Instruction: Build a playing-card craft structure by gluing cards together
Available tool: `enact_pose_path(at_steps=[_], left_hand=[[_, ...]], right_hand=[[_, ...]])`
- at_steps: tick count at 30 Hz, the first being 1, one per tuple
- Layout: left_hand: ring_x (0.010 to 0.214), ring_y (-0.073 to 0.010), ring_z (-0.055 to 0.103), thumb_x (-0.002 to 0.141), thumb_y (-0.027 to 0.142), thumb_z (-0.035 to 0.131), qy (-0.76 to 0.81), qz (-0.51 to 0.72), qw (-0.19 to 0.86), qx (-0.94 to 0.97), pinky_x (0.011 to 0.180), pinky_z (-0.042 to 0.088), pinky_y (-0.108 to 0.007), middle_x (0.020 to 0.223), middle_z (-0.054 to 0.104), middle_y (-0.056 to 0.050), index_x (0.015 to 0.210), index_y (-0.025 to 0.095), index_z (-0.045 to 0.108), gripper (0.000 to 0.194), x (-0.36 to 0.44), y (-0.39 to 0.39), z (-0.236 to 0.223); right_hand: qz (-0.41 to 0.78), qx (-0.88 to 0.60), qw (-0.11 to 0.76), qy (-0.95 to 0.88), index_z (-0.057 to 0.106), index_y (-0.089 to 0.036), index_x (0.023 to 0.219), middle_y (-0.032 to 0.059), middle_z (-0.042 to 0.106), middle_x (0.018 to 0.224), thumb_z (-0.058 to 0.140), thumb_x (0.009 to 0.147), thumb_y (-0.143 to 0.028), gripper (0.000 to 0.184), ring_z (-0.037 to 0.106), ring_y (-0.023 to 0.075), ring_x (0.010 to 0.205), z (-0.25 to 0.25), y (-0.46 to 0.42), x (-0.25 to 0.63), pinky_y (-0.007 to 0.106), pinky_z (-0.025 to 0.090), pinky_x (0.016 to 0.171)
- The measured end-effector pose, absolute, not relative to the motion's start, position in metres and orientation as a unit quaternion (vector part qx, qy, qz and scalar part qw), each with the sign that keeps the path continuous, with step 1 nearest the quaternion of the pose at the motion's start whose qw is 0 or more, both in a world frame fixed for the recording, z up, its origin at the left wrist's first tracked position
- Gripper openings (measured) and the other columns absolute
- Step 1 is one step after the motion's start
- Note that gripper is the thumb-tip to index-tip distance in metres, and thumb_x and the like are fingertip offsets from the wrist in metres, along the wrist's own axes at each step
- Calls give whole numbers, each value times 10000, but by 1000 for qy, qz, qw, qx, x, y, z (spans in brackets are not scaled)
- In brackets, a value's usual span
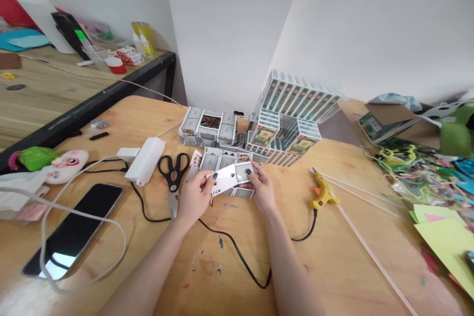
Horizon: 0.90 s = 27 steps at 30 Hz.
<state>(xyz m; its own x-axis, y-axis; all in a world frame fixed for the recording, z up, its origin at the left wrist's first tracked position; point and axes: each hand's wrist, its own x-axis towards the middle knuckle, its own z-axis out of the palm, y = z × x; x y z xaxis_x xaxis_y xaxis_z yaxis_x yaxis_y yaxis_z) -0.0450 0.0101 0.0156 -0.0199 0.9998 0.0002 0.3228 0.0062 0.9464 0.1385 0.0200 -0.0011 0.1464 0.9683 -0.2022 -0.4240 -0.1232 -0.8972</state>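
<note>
My left hand (198, 192) pinches a face-up playing card (224, 180), a two of spades, by its left end. My right hand (262, 183) grips a second playing card (242, 172) that shows its patterned back. The two cards meet or overlap between my hands; I cannot tell whether they are joined. Below and behind them lies a panel of playing cards (210, 161), partly hidden by my hands. Farther back stands a box-like structure built of cards (192, 121). Black-handled scissors (173, 173) lie just left of my left hand.
Stacked green card boxes (296, 94) stand behind, to the right. A yellow glue gun (323, 192) rests at right, its black cord crossing the table near my arms. A phone (79, 227), a looping white cable and a white adapter (145, 160) lie left; craft scraps (403, 168) far right.
</note>
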Motion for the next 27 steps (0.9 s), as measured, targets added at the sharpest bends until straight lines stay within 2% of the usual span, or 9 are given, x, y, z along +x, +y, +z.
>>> enact_pose_path(at_steps=[5, 8, 11, 16, 18, 23, 27], left_hand=[[419, -100, 503, 803, 314, 465, 562, 363, 428, 607, 410, 369, -192, 539, 588, 28, 941, 179, 622, 250, -48, 10, 25], [414, -96, 470, 807, 320, 458, 546, 341, 452, 618, 409, 353, -189, 486, 521, 47, 944, 173, 622, 260, -49, 10, 30], [407, -90, 439, 817, 336, 451, 530, 321, 465, 632, 403, 334, -185, 467, 476, 58, 934, 171, 618, 262, -52, 10, 31], [408, -85, 400, 823, 368, 447, 511, 302, 496, 633, 393, 302, -182, 466, 441, 62, 920, 161, 604, 278, -59, 14, 28], [398, -83, 384, 820, 369, 448, 507, 295, 508, 630, 388, 292, -184, 464, 433, 65, 913, 157, 598, 276, -62, 15, 28], [390, -81, 368, 813, 390, 452, 504, 280, 525, 626, 391, 282, -187, 461, 431, 65, 884, 152, 582, 281, -65, 17, 31], [393, -77, 360, 800, 393, 461, 505, 267, 532, 625, 395, 276, -184, 458, 416, 67, 835, 148, 565, 269, -66, 17, 33]], right_hand=[[599, -456, 569, -331, 483, -284, 1242, -9, 602, 919, 696, 671, -319, 610, 555, 86, 566, 5, 16, 138, 211, 517, 438], [601, -450, 566, -340, 484, -301, 1237, -18, 569, 867, 688, 680, -312, 594, 547, 87, 541, 8, 15, 138, 216, 514, 412], [605, -442, 564, -348, 544, -278, 1161, -27, 550, 779, 687, 686, -307, 497, 545, 86, 504, 7, 13, 139, 217, 516, 401], [635, -445, 512, -371, 638, -211, 977, 3, 597, 776, 659, 720, -350, 292, 594, 109, 481, 4, 11, 141, 251, 543, 435], [640, -448, 488, -390, 645, -208, 977, 15, 612, 806, 652, 730, -360, 290, 613, 118, 484, 4, 10, 142, 266, 555, 458], [639, -435, 462, -436, 645, -224, 1003, 39, 573, 1051, 689, 698, -309, 319, 644, 120, 615, 6, 8, 145, 302, 593, 593], [653, -418, 447, -446, 630, -215, 1000, 34, 582, 983, 685, 704, -296, 311, 651, 137, 629, 5, 8, 148, 306, 591, 590]])
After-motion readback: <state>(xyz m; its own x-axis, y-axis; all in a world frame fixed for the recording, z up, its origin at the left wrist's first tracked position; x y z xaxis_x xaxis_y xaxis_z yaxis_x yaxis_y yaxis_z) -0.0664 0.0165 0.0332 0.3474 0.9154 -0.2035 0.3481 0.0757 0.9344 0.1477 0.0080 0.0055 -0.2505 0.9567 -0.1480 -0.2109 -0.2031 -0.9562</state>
